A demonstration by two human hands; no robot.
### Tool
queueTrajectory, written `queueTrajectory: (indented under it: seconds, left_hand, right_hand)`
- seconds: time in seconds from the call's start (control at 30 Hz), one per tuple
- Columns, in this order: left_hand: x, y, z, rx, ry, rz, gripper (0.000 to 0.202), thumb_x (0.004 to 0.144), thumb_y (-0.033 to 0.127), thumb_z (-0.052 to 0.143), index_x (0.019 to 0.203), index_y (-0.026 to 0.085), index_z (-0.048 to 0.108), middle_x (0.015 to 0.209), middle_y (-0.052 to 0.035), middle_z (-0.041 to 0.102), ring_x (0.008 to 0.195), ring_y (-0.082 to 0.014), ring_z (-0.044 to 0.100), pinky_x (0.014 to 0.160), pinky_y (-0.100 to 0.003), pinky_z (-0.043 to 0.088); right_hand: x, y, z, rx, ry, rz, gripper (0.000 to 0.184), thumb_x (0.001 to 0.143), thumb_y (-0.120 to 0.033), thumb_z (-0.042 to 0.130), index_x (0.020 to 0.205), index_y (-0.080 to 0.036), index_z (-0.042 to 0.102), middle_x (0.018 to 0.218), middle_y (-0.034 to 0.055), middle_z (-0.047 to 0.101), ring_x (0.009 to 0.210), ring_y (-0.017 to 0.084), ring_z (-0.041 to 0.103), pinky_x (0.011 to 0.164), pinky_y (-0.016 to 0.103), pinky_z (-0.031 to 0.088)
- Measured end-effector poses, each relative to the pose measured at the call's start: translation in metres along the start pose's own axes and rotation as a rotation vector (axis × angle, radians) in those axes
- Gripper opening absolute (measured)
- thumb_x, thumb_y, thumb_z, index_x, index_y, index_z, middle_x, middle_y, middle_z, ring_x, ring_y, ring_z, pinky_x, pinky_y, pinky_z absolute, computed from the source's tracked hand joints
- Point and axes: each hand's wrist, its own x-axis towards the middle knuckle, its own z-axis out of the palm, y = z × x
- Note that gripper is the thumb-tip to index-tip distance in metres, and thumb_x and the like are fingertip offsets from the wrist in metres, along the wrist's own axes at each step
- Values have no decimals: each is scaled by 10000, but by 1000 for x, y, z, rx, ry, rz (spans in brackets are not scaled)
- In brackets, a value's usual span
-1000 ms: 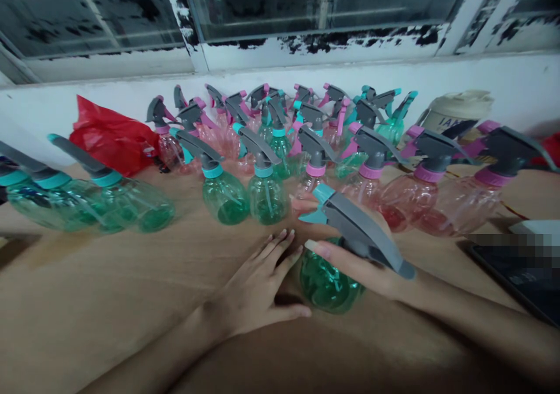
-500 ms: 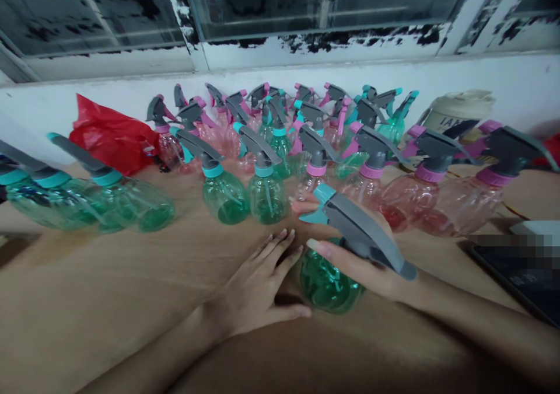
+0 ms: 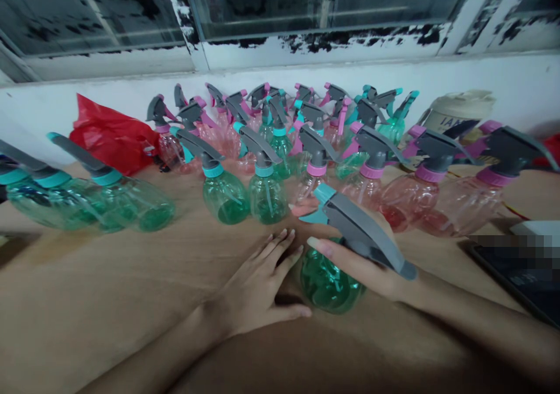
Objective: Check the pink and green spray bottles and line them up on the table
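A: How is the green bottle [image 3: 326, 283] held?
B: Standing on the table [image 3: 109, 300], its neck is clasped by the right hand [image 3: 359, 265]. The left hand [image 3: 258, 289] is laid open beside it, holding nothing. Behind, many bottles [image 3: 266, 198] are already fitted with triggers [image 3: 258, 143].

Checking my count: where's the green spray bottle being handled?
Head view, centre foreground: the green spray bottle sits between the left hand and the gripping right hand.

Spray bottles [image 3: 266, 189] crowd the wooden table [image 3: 109, 289] between a red bag [image 3: 109, 134] and a cream tub [image 3: 459, 111].
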Motion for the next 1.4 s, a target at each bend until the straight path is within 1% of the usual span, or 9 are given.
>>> queueTrajectory:
  seconds: [0.13,0.27,0.4,0.53,0.8,0.93,1.1,1.27,1.4]
  left_hand:
    - [0,2,-2,-19,-17,-6,904,831,673,512,1487,146,181,1537,-191,198,1415,-343,136,1120,-520,223]
    - [0,1,-2,-20,-25,-5,932,832,667,517,1498,143,130,1537,-195,194,1411,-355,148,1109,-528,247]
    - [0,0,1,-10,13,10,943,836,676,501,1504,173,65,1537,-184,206,1413,-343,149,1124,-521,223]
    - [-1,0,1,-24,32,10,945,841,675,496,1499,166,48,1533,-193,212,1418,-329,145,1131,-512,214]
    - [0,14,-22,-154,50,-41,910,753,659,623,1428,166,263,1462,-185,363,1346,-344,341,1084,-502,325]
    - [-12,24,-30,-236,192,-98,945,691,619,702,1414,217,247,1349,-150,483,1241,-361,464,1012,-519,397]
    - [-43,29,-39,-244,392,-185,862,668,596,743,1329,232,326,1206,-108,557,1105,-330,559,907,-456,491]
    - [-81,22,-42,-154,521,-340,564,806,533,653,1218,239,405,1086,-75,595,1011,-284,608,833,-419,531]
    - [-109,7,-47,-151,540,-455,543,820,520,643,1240,251,429,1154,-73,593,1079,-292,585,891,-455,499]
  right_hand:
    - [3,-4,-1,-42,12,6,88,813,-307,645,872,-242,639,775,-15,657,691,149,642,671,294,530]
    - [3,-6,-3,-98,-18,-19,135,845,-306,593,741,-221,606,675,-29,601,576,108,576,561,255,482]
    - [1,-3,-3,-33,-23,-47,100,825,-295,614,896,-231,645,832,7,684,702,150,651,643,295,531]
    - [0,0,-2,-27,-11,-88,278,793,-299,639,1070,-268,639,951,27,709,792,204,679,717,364,563]
    - [-3,3,0,9,4,-147,369,806,-434,620,1138,-276,597,958,40,675,799,227,660,699,393,555]
    - [3,3,21,8,12,-199,340,835,-468,568,1096,-254,610,918,47,673,794,223,653,706,397,551]
    - [19,-11,63,-23,-14,-257,247,846,-389,556,1003,-217,637,906,72,679,907,227,642,821,411,521]
    - [37,-22,111,13,-65,-303,281,840,-379,571,1038,-189,629,964,84,692,881,210,648,765,373,539]
    - [53,-26,137,-54,-171,-354,440,812,-442,621,1143,-154,580,1070,110,678,1009,215,629,866,371,515]
